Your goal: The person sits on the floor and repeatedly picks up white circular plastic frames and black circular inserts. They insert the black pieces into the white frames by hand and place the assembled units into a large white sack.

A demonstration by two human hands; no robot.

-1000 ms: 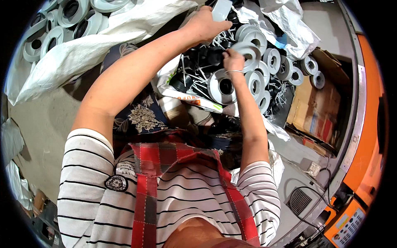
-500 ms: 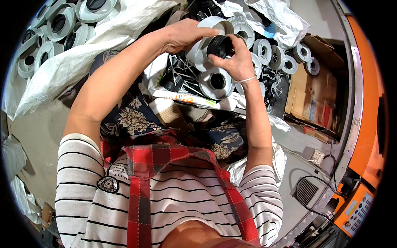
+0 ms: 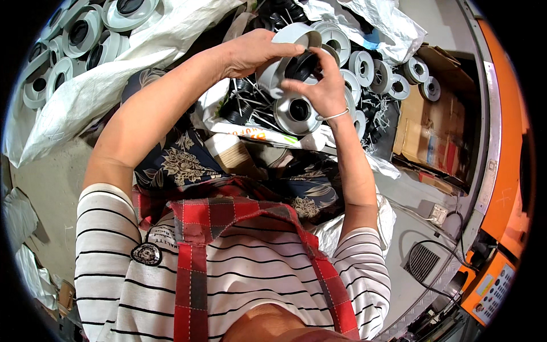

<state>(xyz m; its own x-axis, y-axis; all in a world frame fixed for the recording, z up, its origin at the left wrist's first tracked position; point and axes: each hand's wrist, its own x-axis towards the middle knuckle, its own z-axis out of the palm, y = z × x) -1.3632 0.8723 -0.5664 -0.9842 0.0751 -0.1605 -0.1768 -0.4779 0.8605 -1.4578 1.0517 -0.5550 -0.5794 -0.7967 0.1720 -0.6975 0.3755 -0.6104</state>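
My left hand (image 3: 253, 52) grips a white plastic spool (image 3: 285, 54) by its rim, held up over my lap. My right hand (image 3: 318, 85) presses a black round part (image 3: 299, 65) into the spool's open centre with its fingertips. Just below the hands another white spool (image 3: 296, 111) with a dark hub lies on a heap of black parts and white ties (image 3: 250, 105). A row of finished white spools (image 3: 364, 65) runs off to the right.
A white sack (image 3: 91, 94) at the left carries several more spools (image 3: 74, 40). A brown cardboard box (image 3: 433, 131) stands at the right, beside an orange machine (image 3: 507, 188) with a control panel. A plastic bag (image 3: 376, 23) lies at the top.
Both hands drew back from the pile and came together; my left hand picked up a white spool and my right hand brought a black part to its centre.
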